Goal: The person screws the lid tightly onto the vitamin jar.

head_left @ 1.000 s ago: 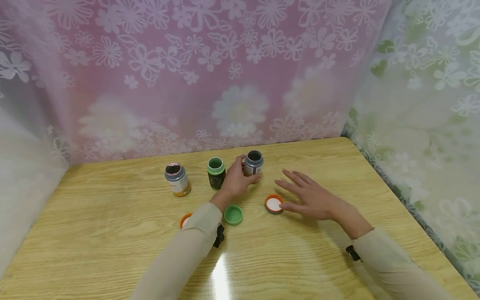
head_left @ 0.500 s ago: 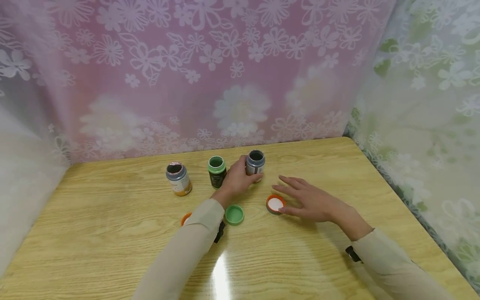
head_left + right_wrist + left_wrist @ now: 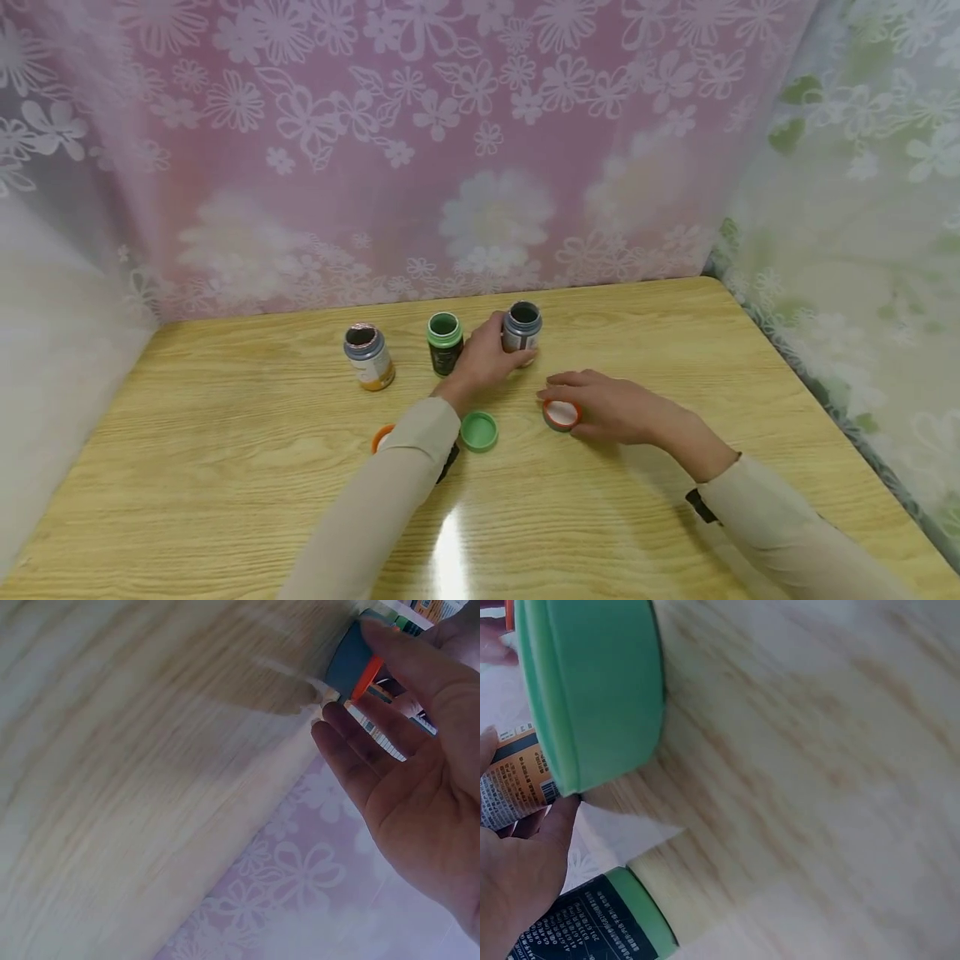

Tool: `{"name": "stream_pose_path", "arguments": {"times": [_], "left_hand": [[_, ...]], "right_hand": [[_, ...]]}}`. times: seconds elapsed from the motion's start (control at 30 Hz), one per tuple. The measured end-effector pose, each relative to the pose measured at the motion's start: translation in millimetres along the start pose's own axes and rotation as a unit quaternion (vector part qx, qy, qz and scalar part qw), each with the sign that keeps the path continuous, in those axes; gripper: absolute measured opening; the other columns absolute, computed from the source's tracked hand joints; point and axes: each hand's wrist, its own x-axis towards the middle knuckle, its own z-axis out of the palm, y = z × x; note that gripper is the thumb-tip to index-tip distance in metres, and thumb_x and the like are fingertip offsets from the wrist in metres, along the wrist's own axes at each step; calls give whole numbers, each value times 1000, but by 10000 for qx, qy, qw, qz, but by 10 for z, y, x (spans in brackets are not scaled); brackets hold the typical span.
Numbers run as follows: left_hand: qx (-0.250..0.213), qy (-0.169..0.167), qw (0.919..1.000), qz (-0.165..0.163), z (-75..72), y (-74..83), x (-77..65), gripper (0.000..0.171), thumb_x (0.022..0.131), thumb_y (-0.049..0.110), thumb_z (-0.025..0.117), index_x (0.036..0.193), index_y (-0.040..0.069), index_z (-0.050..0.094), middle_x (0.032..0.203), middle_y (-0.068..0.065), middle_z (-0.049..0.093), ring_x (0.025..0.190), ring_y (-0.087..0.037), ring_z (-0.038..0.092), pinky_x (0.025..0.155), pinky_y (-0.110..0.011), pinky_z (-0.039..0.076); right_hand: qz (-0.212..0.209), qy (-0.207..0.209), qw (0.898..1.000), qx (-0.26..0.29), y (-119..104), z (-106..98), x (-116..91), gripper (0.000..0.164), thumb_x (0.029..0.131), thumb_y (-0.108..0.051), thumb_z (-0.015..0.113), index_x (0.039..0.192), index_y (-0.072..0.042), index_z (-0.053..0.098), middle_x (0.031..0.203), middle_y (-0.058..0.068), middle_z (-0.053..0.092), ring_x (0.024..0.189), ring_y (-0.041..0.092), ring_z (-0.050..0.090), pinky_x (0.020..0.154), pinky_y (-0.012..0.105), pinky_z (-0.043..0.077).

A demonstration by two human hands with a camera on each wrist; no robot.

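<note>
**Pinching the orange-rimmed lid (image 3: 561, 413), holding the gray-necked bottle (image 3: 522, 329)**

Judging step in hand as taking up the lid while bracing the bottle. Probably calling next for a firm, even pinch and an upright bottle.

Working from the near side: finding an orange-edged lid (image 3: 380, 437) partly hidden by the left sleeve (image 3: 397, 492). Noting to its right a green lid (image 3: 478, 432), smooth, shallow, round, lying open side up.

Farther right, grasping the orange-rimmed lid between thumb and fingers of the right hand (image 3: 626, 408); recording a short gray cylinder, bright ring, white lining. Not telling whether lifting clear of the wood-grain table (image 3: 225, 450).

Beyond, curling the left hand (image 3: 486, 357) round the gray-necked bottle, standing uncapped with a glossy printed label.

Alongside, leftward, logging the green-necked bottle (image 3: 446, 354), dark-bodied and open, then the orange-based bottle (image 3: 369, 362), showing a shiny, ragged-looking mouth, perhaps torn foil.

Ending at the floral cloth (image 3: 480, 125), hanging pinkish-purple, softly sheened, behind the table.
</note>
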Motion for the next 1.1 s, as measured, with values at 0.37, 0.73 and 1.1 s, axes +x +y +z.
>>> {"name": "stream_pose_path", "arguments": {"times": [0.37, 0.73, 1.1], "left_hand": [[24, 20, 10000, 11, -31, 40, 5, 64, 87, 33, 72, 139, 13, 40, 128, -2, 54, 113, -17, 54, 93, -35, 46], [318, 31, 9995, 52, 24, 52, 3, 64, 87, 32, 73, 139, 11, 42, 125, -3, 56, 110, -18, 56, 91, -34, 47], [441, -123, 9989, -48, -1, 60, -15, 69, 88, 37, 71, 143, 12, 38, 128, -4, 57, 110, -17, 58, 91, -34, 48]], "right_hand": [[-112, -68, 9995, 274, -25, -77, 108, 40, 78, -2, 77, 112, -14, 61, 110, 1, 56, 95, 21, 51, 84, 40, 46], [15, -358, 9993, 76, -57, -110, 141, 38, 78, -7, 77, 112, -16, 64, 105, 0, 55, 90, 19, 53, 81, 38, 48], [-135, -255, 9995, -142, -44, -101, 158, 41, 72, -7, 78, 111, -14, 64, 103, 1, 55, 89, 18, 55, 79, 37, 49]]}}
